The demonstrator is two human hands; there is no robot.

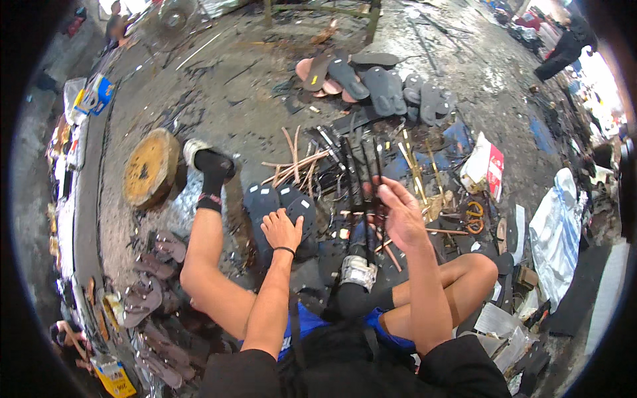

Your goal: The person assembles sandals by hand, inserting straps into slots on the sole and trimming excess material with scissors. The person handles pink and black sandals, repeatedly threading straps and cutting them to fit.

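Note:
My left hand (282, 231) lies with fingers spread on a group of dark sandal soles (262, 202) on the ground between my legs. Small white labels show near the soles' far ends. My right hand (400, 215), raised to the right of them, pinches long, thin black strips (352, 172) that hang across the view. How many it holds is hard to make out, and its fingertips partly cover them. Beyond the soles is a loose bundle of tan strips (298, 166), with gold-coloured strips (413, 166) farther right.
Finished-looking sandals (385, 89) lie grouped at the far side. A round wooden block (151, 168) stands at left, near brown sandals (142, 298). To the right are a red-and-white bag (484, 166), a yellow coil (474, 217) and a white plastic sack (557, 229). Another person (564, 46) is far right.

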